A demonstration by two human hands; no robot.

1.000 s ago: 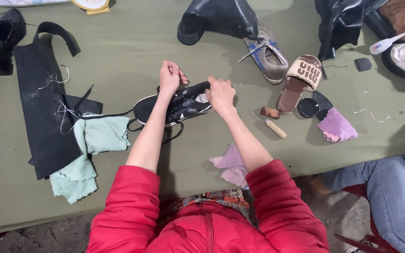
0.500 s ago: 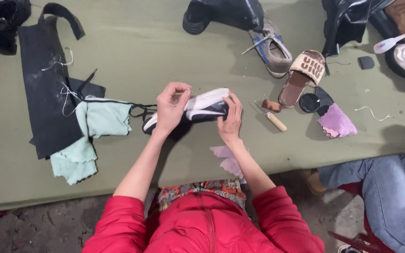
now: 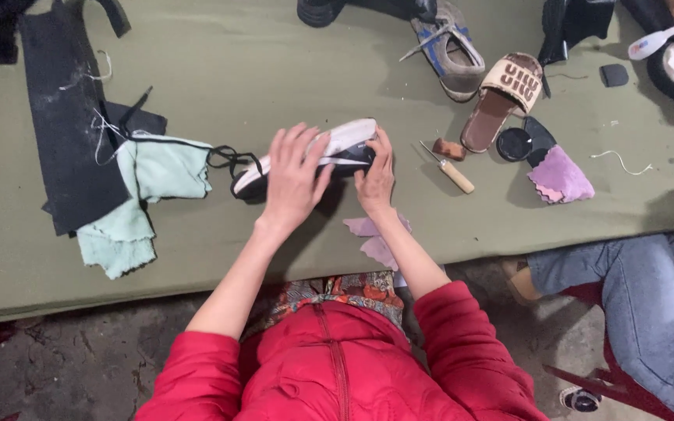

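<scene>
Shoe: a black shoe (image 3: 306, 165) with a white sole lies on its side on the counter (image 3: 274, 70), right in front of me, sole edge turned up and away from me.
Left hand: my left hand (image 3: 294, 178) lies spread over the middle of the shoe – fingers wide, palm pressing down on it.
Right hand: my right hand (image 3: 376, 178) grips the shoe's right end, fingers curled on the black upper, thumb side near the sole.
Laces: black laces (image 3: 224, 156) trail off the shoe's left end, across the counter toward the cloth.
Cloth: a pale green cloth (image 3: 146, 195) lies crumpled left of the shoe, partly on a black strip (image 3: 68, 125) of material.
Near my wrist: pink rags (image 3: 376, 238) lie at the counter's near edge, under my right forearm.
Right of the shoe: an awl (image 3: 452, 171) with a wooden handle, just beside my right hand; past it a beige sandal (image 3: 501, 101), a round black tin (image 3: 515, 144) and a purple cloth (image 3: 562, 175).
Far edge: a worn blue sneaker (image 3: 450, 51).
Beside me: another person's leg (image 3: 633, 273) in jeans – at the counter's right end.
</scene>
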